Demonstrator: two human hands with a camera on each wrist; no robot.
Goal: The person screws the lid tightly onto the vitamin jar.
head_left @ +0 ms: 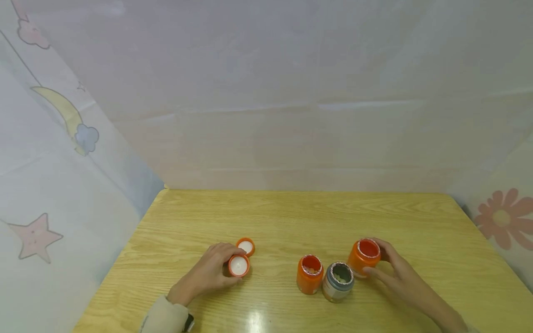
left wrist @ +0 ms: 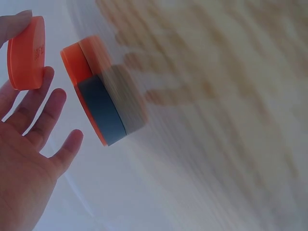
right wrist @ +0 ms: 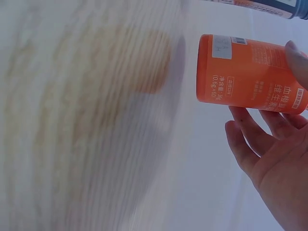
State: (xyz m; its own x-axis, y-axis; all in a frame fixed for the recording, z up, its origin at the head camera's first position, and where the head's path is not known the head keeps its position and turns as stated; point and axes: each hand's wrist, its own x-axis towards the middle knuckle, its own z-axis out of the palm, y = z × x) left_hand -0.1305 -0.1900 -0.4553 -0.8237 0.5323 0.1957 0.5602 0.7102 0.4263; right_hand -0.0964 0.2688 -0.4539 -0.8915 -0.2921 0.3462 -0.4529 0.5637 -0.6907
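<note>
My left hand (head_left: 212, 270) pinches an orange lid (head_left: 239, 266) between thumb and fingers, its white inside turned up. Just beyond it, an orange lid (head_left: 245, 245) lies on the table, also white side up. The left wrist view shows a dark grey band (left wrist: 102, 109) against the orange there. On the right, my right hand (head_left: 393, 273) grips an open orange jar (head_left: 360, 260), fingers behind and thumb in front; in the right wrist view its base is raised off the table. Left of it stand an open grey jar (head_left: 338, 289) and another open orange jar (head_left: 309, 279), both with small pieces inside.
The wooden table (head_left: 187, 217) runs back to a pale cloth wall (head_left: 291, 138). At the sides hang cloths printed with a moon (head_left: 62, 106), a star (head_left: 35, 238) and a flower (head_left: 501, 217).
</note>
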